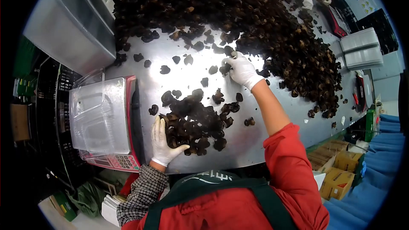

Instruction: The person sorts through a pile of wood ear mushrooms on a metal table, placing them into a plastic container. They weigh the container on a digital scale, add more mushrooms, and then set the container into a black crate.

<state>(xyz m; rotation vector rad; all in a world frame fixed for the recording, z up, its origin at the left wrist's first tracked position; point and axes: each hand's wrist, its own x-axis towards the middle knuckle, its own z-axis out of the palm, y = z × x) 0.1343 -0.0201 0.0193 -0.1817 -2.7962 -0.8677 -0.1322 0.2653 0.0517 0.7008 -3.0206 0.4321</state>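
Note:
Dark brown, curled pieces that look like wood ear mushrooms lie on the steel table (149, 66). My left hand (163, 142), in a white glove, lies open with its thumb spread against the left and near side of a small mushroom pile (189, 113). My right hand (244, 71), also gloved, reaches to the front edge of the large mushroom heap (294, 55). Its fingers are bent in around a dark mushroom piece (225, 69); the fingertips partly hide the grip. Several loose pieces lie between the two hands.
A scale (100, 119) with a clear plastic tray on it stands left of the small pile. Tall stacked plastic tubs (70, 25) are behind it. At the far right, a co-worker's gloved hand (307, 1) is near another scale (337, 23) and stacked clear trays (361, 49).

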